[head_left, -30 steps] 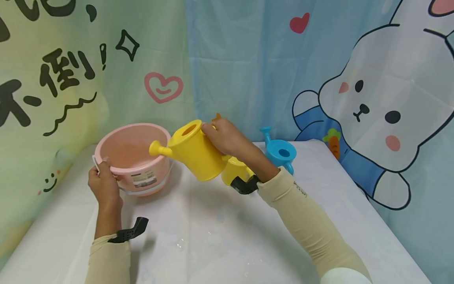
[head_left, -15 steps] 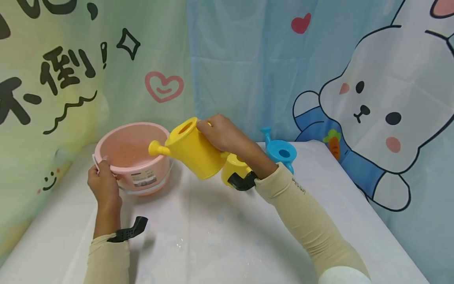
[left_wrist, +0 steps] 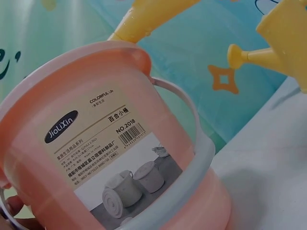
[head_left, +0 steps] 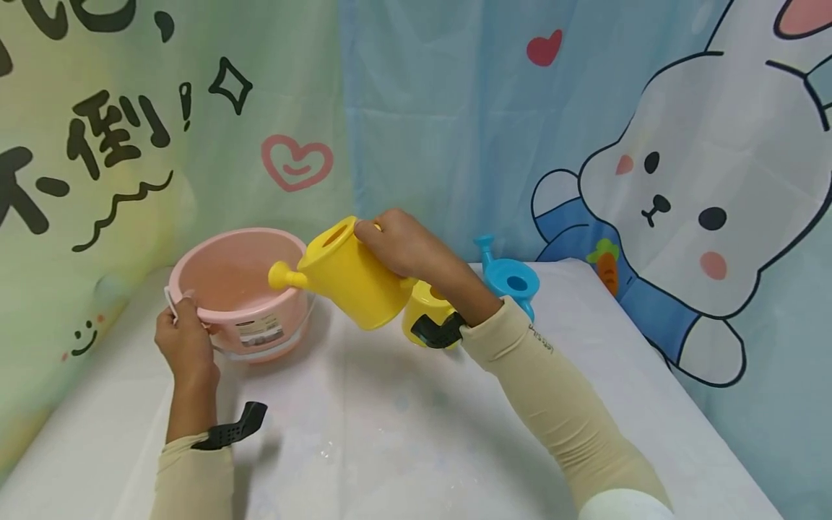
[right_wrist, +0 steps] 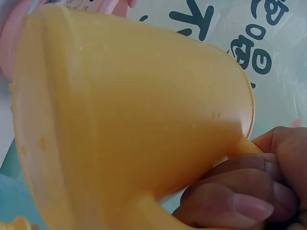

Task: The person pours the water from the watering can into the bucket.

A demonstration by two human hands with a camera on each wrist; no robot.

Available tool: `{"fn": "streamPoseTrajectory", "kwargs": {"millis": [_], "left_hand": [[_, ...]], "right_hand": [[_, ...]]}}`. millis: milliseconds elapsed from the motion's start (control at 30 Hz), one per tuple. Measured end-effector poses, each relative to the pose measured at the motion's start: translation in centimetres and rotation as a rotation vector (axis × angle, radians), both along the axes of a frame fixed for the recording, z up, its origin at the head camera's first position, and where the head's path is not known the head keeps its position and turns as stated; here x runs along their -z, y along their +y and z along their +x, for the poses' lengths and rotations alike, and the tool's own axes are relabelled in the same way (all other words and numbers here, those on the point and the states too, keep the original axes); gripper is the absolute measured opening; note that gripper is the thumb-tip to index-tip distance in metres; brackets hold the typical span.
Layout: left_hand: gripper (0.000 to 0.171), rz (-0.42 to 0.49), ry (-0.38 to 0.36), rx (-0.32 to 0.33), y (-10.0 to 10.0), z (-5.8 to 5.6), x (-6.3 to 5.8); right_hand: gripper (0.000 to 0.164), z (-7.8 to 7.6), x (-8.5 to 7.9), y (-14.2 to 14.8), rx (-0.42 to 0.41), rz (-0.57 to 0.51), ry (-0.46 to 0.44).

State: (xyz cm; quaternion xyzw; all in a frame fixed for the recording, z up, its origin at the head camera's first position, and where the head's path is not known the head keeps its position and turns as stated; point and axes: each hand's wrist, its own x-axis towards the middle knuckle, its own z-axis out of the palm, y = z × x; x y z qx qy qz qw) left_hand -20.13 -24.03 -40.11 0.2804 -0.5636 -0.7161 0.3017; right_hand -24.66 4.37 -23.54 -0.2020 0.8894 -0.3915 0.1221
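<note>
My left hand (head_left: 187, 339) grips the near left rim of a pink bucket (head_left: 224, 315), by the joint of its pale carrying handle (left_wrist: 204, 158). My right hand (head_left: 406, 249) is curled round the handle of a yellow watering can (head_left: 354, 282), held in the air and tipped left. Its round spout head (head_left: 278, 275) overlaps the bucket's right rim in the head view. From the left wrist, the can's spout (left_wrist: 144, 19) reaches down behind the rim. Close up, the right wrist view shows my fingers (right_wrist: 230, 201) wrapped on the handle.
A second yellow watering can (head_left: 422, 307) stands on the white-covered table (head_left: 364, 433), partly behind my right forearm. Farther right is a blue watering can (head_left: 512, 278). Small water drops (head_left: 326, 451) lie on the cloth. A printed curtain (head_left: 416, 130) hangs behind.
The watering can in my right hand has tipped a little more toward the bucket. My left hand keeps its grip on the bucket, and the head view has shifted slightly.
</note>
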Motion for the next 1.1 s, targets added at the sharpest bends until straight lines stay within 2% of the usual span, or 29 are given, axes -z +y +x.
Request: {"fn": "streamPoseTrajectory", "kwargs": {"millis": [400,833,1100], "left_hand": [[0.033,-0.002,-0.011,0.001,-0.1,0.1,-0.1],[0.029,0.013,0.007,-0.005,0.0,-0.1,0.1],[0.025,0.013,0.025,-0.014,-0.1,-0.2,0.2]], "right_hand": [[0.043,0.0,-0.5,-0.5,-0.019,0.023,0.009],[0.040,-0.1,-0.9,-0.8,0.008,0.054,0.004],[0.039,-0.3,-1.2,-1.2,-0.014,0.070,0.027]]}}
